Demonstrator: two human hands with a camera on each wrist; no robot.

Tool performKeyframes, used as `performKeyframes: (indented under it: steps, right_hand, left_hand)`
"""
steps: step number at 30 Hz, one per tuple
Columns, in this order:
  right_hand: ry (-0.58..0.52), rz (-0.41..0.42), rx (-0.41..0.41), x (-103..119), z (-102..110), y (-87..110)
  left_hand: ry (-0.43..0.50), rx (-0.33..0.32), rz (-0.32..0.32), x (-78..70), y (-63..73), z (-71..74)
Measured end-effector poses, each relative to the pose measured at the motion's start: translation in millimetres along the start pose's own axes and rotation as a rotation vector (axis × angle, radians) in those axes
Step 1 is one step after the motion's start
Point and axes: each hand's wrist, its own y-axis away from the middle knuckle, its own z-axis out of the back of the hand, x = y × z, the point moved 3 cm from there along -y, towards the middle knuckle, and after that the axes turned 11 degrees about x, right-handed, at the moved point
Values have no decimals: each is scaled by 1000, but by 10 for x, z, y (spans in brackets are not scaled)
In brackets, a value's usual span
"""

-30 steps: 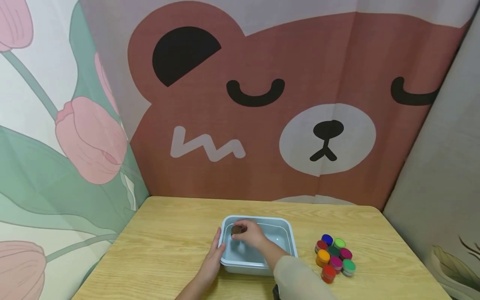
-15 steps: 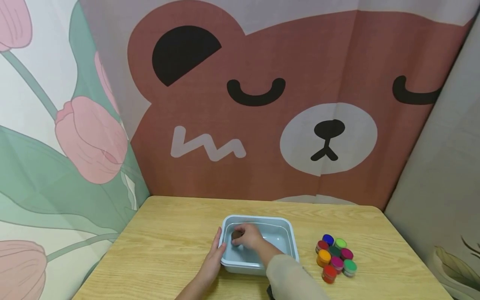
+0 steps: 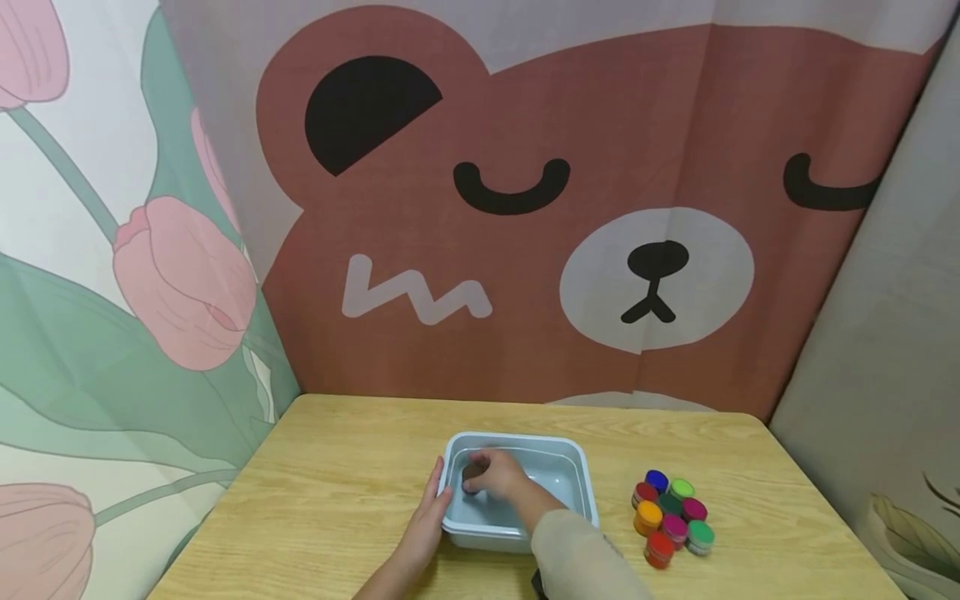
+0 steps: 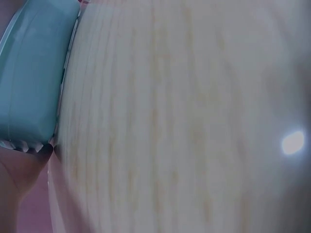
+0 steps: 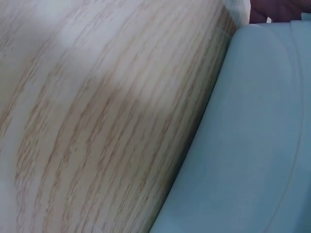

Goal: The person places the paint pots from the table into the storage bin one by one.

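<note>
Two hands are on the job in the head view: the right hand (image 3: 498, 479) is pinching a small brown thing (image 3: 472, 477) down inside the pale blue tub (image 3: 517, 437), close to its left wall. Left hand (image 3: 423, 523) isn't clenched, it's just laid along that wall from outside, fingers pretty straight. My worry is the pinch. The hand covers most of the brown thing, so I can't tell if it's on the tub floor; let go too high and it'd probably drop and roll. Also, the right forearm reaches over the near side, so a bump could shove the tub. The little pots (image 3: 671, 504) on the table (image 3: 345, 500) sit near that sleeve (image 3: 581, 550), so a careless elbow might scatter them.

Left wrist view: tub side plus wood, nothing of the brown thing.

Right wrist view: same deal, grip hidden, so no help judging slip.
</note>
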Motion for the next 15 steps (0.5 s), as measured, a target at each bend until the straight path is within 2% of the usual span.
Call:
performKeyframes:
  steps: [8,15]
  right_hand:
    - [-35,7,-7,1,70,51]
    - [-55,66,-47,26,127,146]
  left_hand:
    - [-1,-18,29,0,-17,-25]
    - [-9,-44,43,-18,4,-27]
